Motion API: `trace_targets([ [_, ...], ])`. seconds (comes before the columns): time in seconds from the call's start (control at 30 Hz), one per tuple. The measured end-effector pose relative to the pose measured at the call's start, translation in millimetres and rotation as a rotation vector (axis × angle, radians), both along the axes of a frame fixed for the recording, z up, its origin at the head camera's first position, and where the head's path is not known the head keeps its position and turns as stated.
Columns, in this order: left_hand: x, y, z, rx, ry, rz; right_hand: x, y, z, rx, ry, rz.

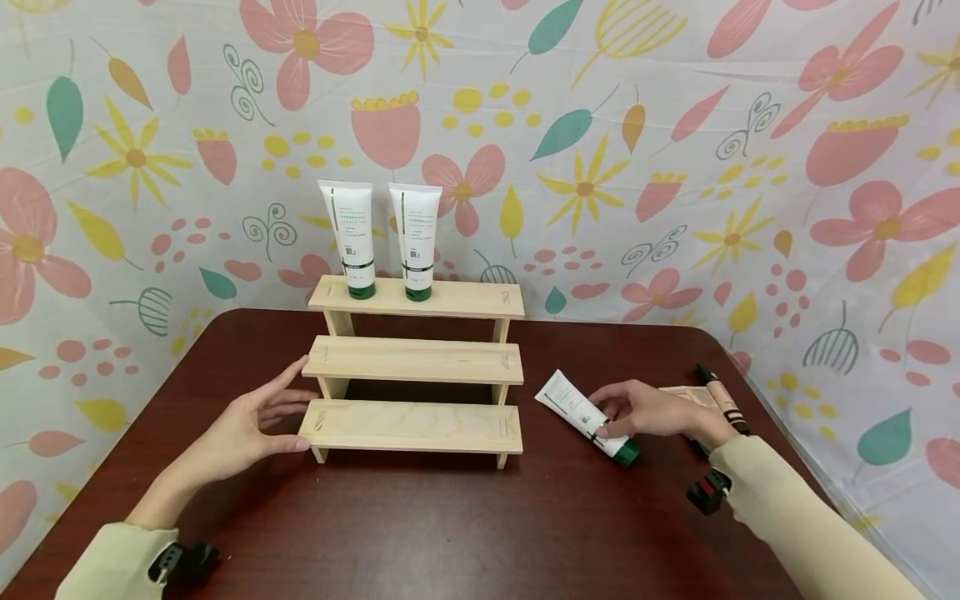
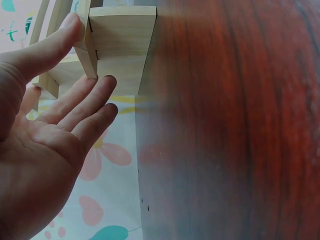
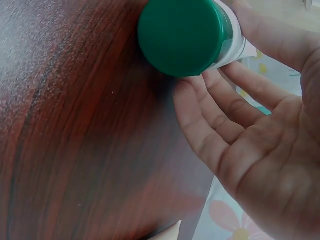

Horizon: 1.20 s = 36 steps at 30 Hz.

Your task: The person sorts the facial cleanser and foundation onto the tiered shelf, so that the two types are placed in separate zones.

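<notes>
Beside the stepped wooden rack (image 1: 411,367), the left hand (image 1: 251,421) rests open; the right hand (image 1: 648,412) grips a green-capped tube (image 1: 588,415), its label half hidden.

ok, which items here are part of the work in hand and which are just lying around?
In play:
- tube on the table, right hand on it
- wooden stepped rack, left hand at its end
- two tubes standing on the top step

Lying about:
- black-capped stick
- flat packet
- table

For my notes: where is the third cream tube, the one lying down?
In the head view, the lying tube is on the table, right of the wooden rack, under the right hand.
</notes>
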State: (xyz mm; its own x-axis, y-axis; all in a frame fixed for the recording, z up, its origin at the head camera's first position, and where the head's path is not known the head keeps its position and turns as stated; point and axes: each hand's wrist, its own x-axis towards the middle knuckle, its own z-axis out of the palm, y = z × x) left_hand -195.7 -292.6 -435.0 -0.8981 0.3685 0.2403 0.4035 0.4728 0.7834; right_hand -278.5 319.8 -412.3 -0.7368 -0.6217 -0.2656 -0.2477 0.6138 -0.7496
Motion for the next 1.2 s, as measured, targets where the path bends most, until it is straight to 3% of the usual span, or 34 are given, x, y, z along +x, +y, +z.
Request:
trace_targets([
  [0.23, -0.3, 0, 0.1, 0.005, -0.01, -0.001, 0.5, -3, 1.6, -0.011, -0.047, 0.02],
  [0.67, -0.9, -1, -1.2, 0.01, -0.007, -0.004, -5.0, -9, 6.1, 0.003, -0.053, 0.107],
  [0.9, -0.1, -1, -0.3, 0.009, -0.021, 0.001, -6.6, -12, 4.0, 0.057, -0.008, 0.09],
  [1.2, 1.6, 1, 1.0, 0.018, 0.001, -0.002, -0.1, -15, 1.7, 0.012, 0.08, 0.036],
])
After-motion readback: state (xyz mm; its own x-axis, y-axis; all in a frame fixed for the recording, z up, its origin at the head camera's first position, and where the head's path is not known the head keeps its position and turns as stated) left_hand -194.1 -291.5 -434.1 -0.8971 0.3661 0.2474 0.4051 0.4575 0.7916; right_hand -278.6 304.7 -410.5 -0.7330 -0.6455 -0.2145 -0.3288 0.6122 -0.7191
